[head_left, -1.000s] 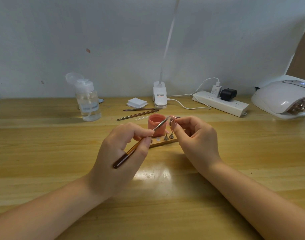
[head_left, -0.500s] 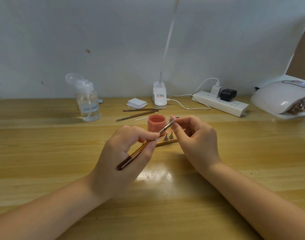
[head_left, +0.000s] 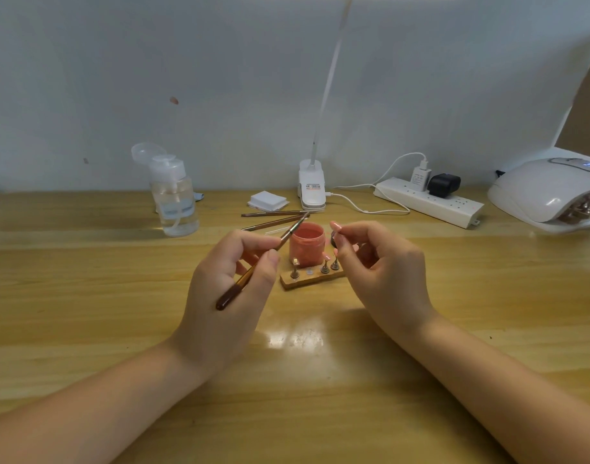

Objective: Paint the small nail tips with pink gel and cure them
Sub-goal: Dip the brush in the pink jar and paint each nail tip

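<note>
Near the surface's back edge, my left hand (head_left: 233, 279) pinches the brush (head_left: 263, 262), right hand (head_left: 377, 262) pinches a nail tip (head_left: 335, 226); I'd load gel (head_left: 307, 244) sparingly.

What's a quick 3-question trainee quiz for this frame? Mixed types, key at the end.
1. True or false: the left hand grips the brush with its bristle end up over the pink gel jar.
2. Multiple choice: the white curing lamp sits at the A) far left, B) centre, C) far right of the table.
3. Fill in: the right hand pinches a small item above the wooden ____ that carries the little stands.

Key: 1 true; 2 C; 3 holder. What the right hand pinches is too small to identify.
</note>
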`<state>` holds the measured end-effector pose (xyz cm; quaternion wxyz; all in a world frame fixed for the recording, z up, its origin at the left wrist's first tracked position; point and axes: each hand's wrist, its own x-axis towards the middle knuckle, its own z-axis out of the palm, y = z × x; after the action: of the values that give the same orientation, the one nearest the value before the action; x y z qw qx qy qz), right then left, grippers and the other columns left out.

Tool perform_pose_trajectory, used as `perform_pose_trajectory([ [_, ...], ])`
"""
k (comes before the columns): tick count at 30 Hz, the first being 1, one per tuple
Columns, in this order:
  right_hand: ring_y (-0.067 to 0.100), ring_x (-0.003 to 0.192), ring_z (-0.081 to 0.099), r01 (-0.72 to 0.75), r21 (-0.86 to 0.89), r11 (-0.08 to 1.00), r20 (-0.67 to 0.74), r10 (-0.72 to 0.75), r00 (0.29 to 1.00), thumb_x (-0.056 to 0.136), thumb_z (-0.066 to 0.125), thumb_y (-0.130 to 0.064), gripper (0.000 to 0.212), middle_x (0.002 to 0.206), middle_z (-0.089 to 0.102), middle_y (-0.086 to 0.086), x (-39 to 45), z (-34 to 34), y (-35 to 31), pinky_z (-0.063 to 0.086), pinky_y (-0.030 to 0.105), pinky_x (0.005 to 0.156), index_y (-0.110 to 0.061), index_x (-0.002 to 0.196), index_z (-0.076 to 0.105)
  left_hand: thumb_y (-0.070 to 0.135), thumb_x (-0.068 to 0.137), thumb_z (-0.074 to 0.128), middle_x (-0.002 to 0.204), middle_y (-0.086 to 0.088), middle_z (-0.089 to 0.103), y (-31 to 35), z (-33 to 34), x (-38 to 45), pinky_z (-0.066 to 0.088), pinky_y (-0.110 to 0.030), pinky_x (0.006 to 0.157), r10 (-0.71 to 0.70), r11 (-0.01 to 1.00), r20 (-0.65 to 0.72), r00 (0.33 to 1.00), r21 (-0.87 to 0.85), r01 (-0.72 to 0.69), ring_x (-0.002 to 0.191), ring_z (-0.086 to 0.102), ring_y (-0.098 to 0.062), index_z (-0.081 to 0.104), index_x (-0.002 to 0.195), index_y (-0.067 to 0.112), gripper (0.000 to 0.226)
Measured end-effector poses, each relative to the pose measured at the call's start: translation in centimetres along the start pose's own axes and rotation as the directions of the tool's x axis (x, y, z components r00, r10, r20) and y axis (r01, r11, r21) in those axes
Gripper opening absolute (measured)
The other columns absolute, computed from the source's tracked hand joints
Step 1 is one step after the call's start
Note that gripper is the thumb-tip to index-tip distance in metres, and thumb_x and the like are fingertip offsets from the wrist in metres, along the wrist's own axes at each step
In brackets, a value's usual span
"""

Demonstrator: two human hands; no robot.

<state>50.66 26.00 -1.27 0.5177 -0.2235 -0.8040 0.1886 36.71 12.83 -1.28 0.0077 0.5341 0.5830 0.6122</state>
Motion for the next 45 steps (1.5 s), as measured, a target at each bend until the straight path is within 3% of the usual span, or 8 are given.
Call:
perform_pose_trajectory([
  [9,0.006,0.058,0.065,-0.341,0.274,0.899,0.030,0.346,0.938,0.086,0.069,-0.023,0.004,0.073,0.072,-0.004,3.1,-1.3,-1.0,0.049,0.017,0.051,-0.025,0.083,0.069,0.040,0.086,0.052,0.085,0.002,0.067,-0.4,0.1,0.1,0.050,-0.020,0.071,-0.045,0.996,-0.026,0.999,-0.077,0.042,0.084,0.063,-0.017,0.063,0.095,0.032,0.016],
  [11,0.008,0.063,0.067,-0.355,0.209,0.911,0.091,0.343,0.935,0.085,0.070,-0.025,0.004,0.071,0.071,-0.004,3.8,-1.3,-1.1,0.053,0.027,0.054,-0.026,0.081,0.070,0.040,0.086,0.052,0.086,0.002,0.067,-0.4,0.1,0.1,0.050,-0.021,0.072,-0.044,0.996,-0.019,0.999,-0.075,0.042,0.084,0.063,-0.017,0.062,0.096,0.032,0.016],
  [13,0.013,0.064,0.066,-0.326,0.059,0.944,0.171,0.312,0.935,0.084,0.070,-0.028,0.006,0.066,0.069,-0.004,3.9,-0.9,-1.1,0.054,0.040,0.060,-0.026,0.078,0.072,0.040,0.086,0.051,0.086,0.003,0.066,-0.3,0.2,0.1,0.050,-0.023,0.071,-0.043,0.996,-0.020,0.999,-0.074,0.041,0.084,0.063,-0.017,0.062,0.096,0.032,0.017],
  [17,0.008,0.056,0.049,-0.201,-0.233,0.951,0.211,0.251,0.945,0.080,0.068,-0.030,0.008,0.055,0.057,-0.011,2.2,0.7,-1.1,0.033,0.026,0.052,-0.025,0.076,0.074,0.039,0.086,0.052,0.086,0.000,0.066,-0.4,0.1,0.1,0.051,-0.027,0.070,-0.051,0.994,-0.038,0.998,-0.104,0.046,0.081,0.063,-0.018,0.062,0.096,0.029,0.018],
  [23,0.010,0.066,0.054,-0.200,-0.299,0.933,0.237,0.275,0.932,0.082,0.066,-0.033,0.010,0.056,0.051,-0.017,0.2,2.0,-0.6,0.039,0.026,0.058,-0.026,0.083,0.074,0.039,0.087,0.052,0.086,0.002,0.066,-0.5,0.2,0.1,0.052,-0.026,0.070,-0.068,0.992,-0.033,0.997,-0.107,0.064,0.082,0.063,-0.018,0.062,0.097,0.028,0.018],
  [29,0.018,0.079,0.060,-0.148,-0.405,0.902,0.280,0.276,0.920,0.088,0.060,-0.037,0.018,0.079,0.069,-0.002,0.0,2.9,-0.4,0.048,0.032,0.066,-0.024,0.088,0.073,0.028,0.090,0.055,0.086,0.003,0.067,-0.6,0.2,0.1,0.050,-0.019,0.071,-0.076,0.991,-0.042,0.996,-0.117,0.071,0.082,0.063,-0.015,0.063,0.096,0.027,0.011],
  [34,0.020,0.078,0.062,-0.076,-0.514,0.855,0.327,0.277,0.903,0.092,0.053,-0.046,0.031,0.080,0.070,-0.001,0.0,2.7,-0.4,0.052,0.032,0.066,-0.022,0.088,0.072,0.028,0.090,0.055,0.086,0.003,0.067,-0.5,0.2,0.0,0.050,-0.020,0.071,-0.061,0.993,-0.035,0.998,-0.107,0.057,0.084,0.064,-0.015,0.063,0.096,0.027,0.010],
  [45,0.019,0.081,0.063,0.137,-0.536,0.833,0.414,0.117,0.903,0.096,0.041,-0.048,0.039,0.089,0.071,-0.004,-0.3,3.6,-1.4,0.047,0.028,0.061,-0.026,0.101,0.071,0.026,0.089,0.055,0.086,0.004,0.067,-0.5,0.2,0.1,0.051,-0.026,0.074,-0.070,0.992,-0.051,0.996,-0.107,0.064,0.085,0.064,-0.016,0.063,0.096,0.027,0.011],
])
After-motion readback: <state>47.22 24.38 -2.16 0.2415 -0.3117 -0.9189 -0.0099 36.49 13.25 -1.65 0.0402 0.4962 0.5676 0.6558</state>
